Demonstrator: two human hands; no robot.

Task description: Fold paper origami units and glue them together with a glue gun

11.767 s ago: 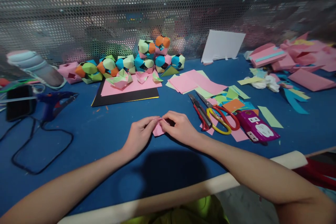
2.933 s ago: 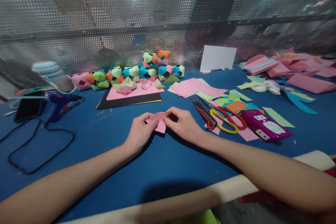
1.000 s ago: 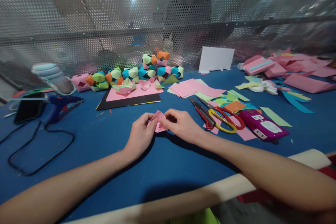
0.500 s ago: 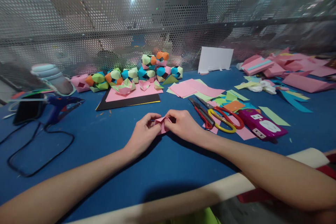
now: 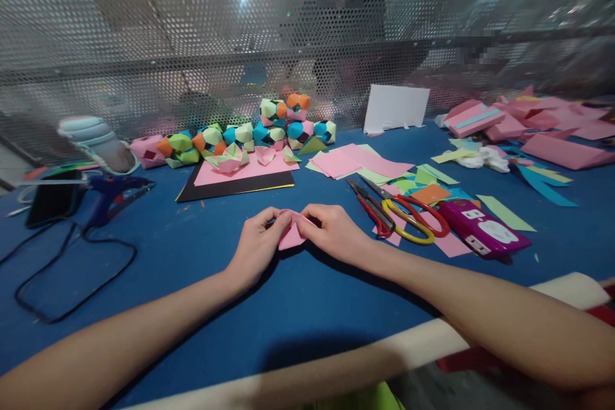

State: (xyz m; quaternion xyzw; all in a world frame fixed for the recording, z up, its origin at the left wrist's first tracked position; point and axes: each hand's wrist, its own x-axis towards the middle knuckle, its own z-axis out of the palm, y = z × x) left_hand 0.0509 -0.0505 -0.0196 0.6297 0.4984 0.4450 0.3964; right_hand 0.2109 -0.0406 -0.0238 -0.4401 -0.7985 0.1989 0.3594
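Note:
Between my two hands is a small folded piece of pink paper (image 5: 291, 235), held just above the blue table. My left hand (image 5: 257, 240) pinches its left side, thumb on the near face. From the right, my right hand (image 5: 334, 230) grips the other edge with thumb and curled fingers. The fingertips behind the paper are partly hidden. Beyond my hands, pink and pale green folded pieces (image 5: 230, 159) lie on a pink sheet over a black sheet (image 5: 235, 187). Farther back stands a row of folded paper balls (image 5: 269, 134) in several colours.
Scissors (image 5: 418, 218) and a red-handled cutting tool (image 5: 372, 211) lie to the right, beside a purple packet (image 5: 483, 227) and paper scraps. At the left are a blue glue gun (image 5: 108, 195) with its looped cord, a phone (image 5: 55, 198) and a bottle (image 5: 96, 141). A perforated metal screen (image 5: 192, 32) rises behind.
The pink paper has turned in my fingers, so a flatter, broader face now shows below my thumbs. Both hands stay in nearly the same place.

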